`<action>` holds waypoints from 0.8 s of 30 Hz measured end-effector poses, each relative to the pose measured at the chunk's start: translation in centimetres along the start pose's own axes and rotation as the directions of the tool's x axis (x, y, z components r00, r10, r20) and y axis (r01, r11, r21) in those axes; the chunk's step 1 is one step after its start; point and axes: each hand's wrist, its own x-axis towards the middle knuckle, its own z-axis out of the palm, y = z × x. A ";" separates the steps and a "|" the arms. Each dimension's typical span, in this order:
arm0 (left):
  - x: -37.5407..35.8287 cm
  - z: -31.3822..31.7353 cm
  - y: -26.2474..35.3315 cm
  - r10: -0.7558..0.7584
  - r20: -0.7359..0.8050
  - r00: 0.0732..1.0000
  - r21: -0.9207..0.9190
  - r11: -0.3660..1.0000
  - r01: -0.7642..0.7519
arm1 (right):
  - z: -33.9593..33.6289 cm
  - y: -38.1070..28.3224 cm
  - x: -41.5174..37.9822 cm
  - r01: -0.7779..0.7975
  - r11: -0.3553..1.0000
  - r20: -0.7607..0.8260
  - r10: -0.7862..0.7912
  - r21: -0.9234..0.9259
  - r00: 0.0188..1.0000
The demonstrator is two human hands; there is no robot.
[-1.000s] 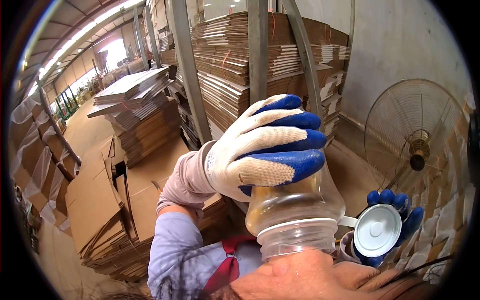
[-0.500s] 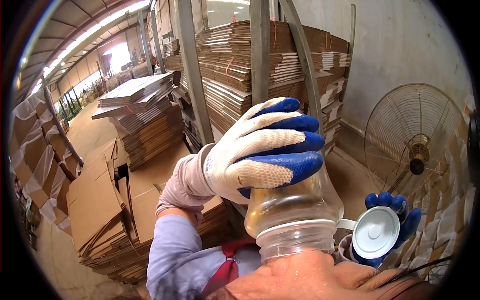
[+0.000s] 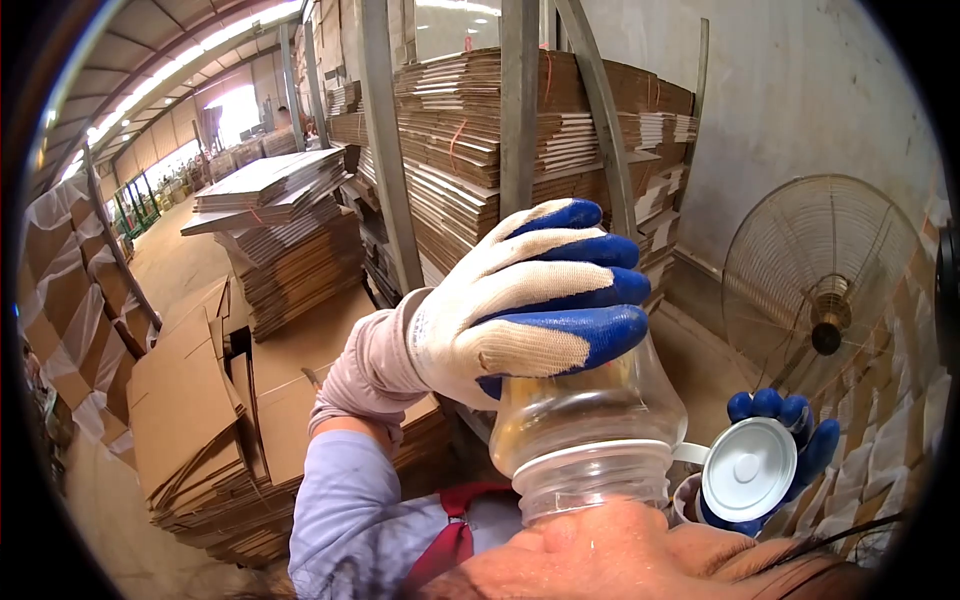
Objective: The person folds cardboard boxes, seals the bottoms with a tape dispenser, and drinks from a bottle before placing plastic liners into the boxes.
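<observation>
My left hand (image 3: 545, 300), in a white knitted glove with blue coated fingers, is wrapped around a large clear plastic bottle (image 3: 590, 410). The bottle is tipped up with its wide threaded mouth at my face. A little yellowish liquid seems to show inside. From the white ring around its neck, a strap leads to a round white lid (image 3: 750, 470), which hangs open on the right. Behind that lid is my right hand (image 3: 815, 460), also in a blue-coated glove. Its fingertips and thumb show apart around the lid's edge; the palm is hidden.
Flat cardboard stacks (image 3: 290, 260) stand on the left, with loose cardboard sheets (image 3: 185, 400) nearer me. More stacked cardboard (image 3: 450, 150) sits behind metal posts (image 3: 518, 110). A caged fan (image 3: 828, 290) stands at the right by the wall. Plastic-wrapped boxes (image 3: 70, 310) line the far left.
The view has shifted very slightly, and the fan and cardboard sit a little differently in it. Both hands, the bottle and the lid keep nearly the same positions.
</observation>
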 end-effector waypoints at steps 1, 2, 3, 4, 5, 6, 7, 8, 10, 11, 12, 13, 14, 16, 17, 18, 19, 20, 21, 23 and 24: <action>0.0 -0.1 0.1 -0.003 -0.001 1.000 0.000 1.000 0.003 | 0.5 -0.4 -0.2 -0.055 0.998 -0.147 0.058 0.029 0.987; 0.0 -0.1 0.1 -0.009 0.007 1.000 0.002 1.000 0.009 | 1.0 -0.6 -0.1 -0.077 0.996 -0.219 0.086 0.046 0.972; 0.0 -0.2 0.1 -0.011 0.011 1.000 0.004 1.000 0.011 | 1.5 -0.9 0.0 -0.097 0.993 -0.289 0.112 0.066 0.951; 0.0 -0.3 0.1 -0.013 0.016 1.000 0.005 1.000 0.013 | 2.0 -1.2 0.4 -0.134 0.987 -0.267 0.106 -0.091 0.958; 0.1 -0.4 0.1 -0.004 0.027 1.000 0.001 1.000 0.004 | 2.1 -1.4 0.6 -0.147 0.975 -0.256 0.101 -0.169 0.961; 0.1 -0.5 0.1 0.001 0.032 0.999 -0.001 1.000 -0.001 | 2.1 -1.6 0.9 -0.158 0.956 -0.245 0.096 -0.247 0.965; 0.1 -0.5 0.0 0.007 0.037 0.999 -0.003 1.000 -0.006 | 1.8 -1.7 1.0 -0.253 0.965 -0.308 0.221 -0.067 0.925; 0.0 -0.5 0.0 0.010 0.043 0.999 0.013 1.000 -0.011 | 1.8 -1.7 1.1 -0.294 0.956 -0.326 0.286 0.025 0.901; 0.0 -0.6 0.2 0.015 0.048 0.999 0.031 0.999 -0.016 | 2.1 -1.6 1.3 -0.272 0.958 -0.353 0.285 0.086 0.891; 0.1 -0.6 0.3 -0.004 0.041 0.999 0.026 1.000 0.003 | 2.4 -1.5 1.4 -0.242 0.968 -0.357 0.250 0.070 0.900; 0.2 -0.7 0.4 -0.011 0.038 0.999 0.024 1.000 0.010 | 2.7 -1.5 1.5 -0.211 0.976 -0.360 0.216 0.053 0.908; 0.2 -0.7 0.4 -0.018 0.035 0.999 0.022 1.000 0.017 | 2.9 -1.4 1.6 -0.181 0.983 -0.340 0.180 0.027 0.923; 0.1 -0.8 0.4 -0.017 0.054 0.998 0.031 0.999 0.015 | 2.9 -1.3 1.5 -0.165 0.986 -0.330 0.160 0.012 0.930; 0.1 -0.9 0.3 -0.015 0.073 0.997 0.040 0.999 0.012 | 2.5 -1.2 1.4 -0.151 0.988 -0.308 0.137 -0.023 0.942; 0.1 -0.9 0.3 -0.011 0.064 0.998 0.036 0.999 0.009 | 2.4 -1.1 1.3 -0.151 0.988 -0.302 0.134 -0.034 0.944; 0.1 -0.9 0.3 -0.008 0.059 0.998 0.034 0.999 0.006 | 2.3 -1.0 1.2 -0.152 0.987 -0.296 0.132 -0.044 0.946; 0.1 -0.9 0.4 -0.006 0.054 0.999 0.032 0.999 0.004 | 2.3 -1.0 1.2 -0.133 0.989 -0.267 0.110 -0.068 0.957; 0.2 -1.0 0.4 -0.013 0.066 0.998 0.040 0.999 0.011 | 2.3 -0.9 1.1 -0.122 0.989 -0.251 0.098 -0.080 0.963; 0.2 -1.1 0.4 -0.016 0.072 0.997 0.045 0.999 0.013 | 2.3 -0.9 1.1 -0.110 0.990 -0.236 0.086 -0.092 0.968; 0.1 -1.1 0.4 -0.019 0.076 0.997 0.045 0.999 0.015 | 2.4 -0.7 0.9 -0.074 0.982 -0.195 0.039 -0.175 0.980; 0.1 -1.1 0.3 -0.018 0.076 0.997 0.042 0.999 0.015 | 2.3 -0.6 0.7 -0.061 0.977 -0.181 0.024 -0.203 0.983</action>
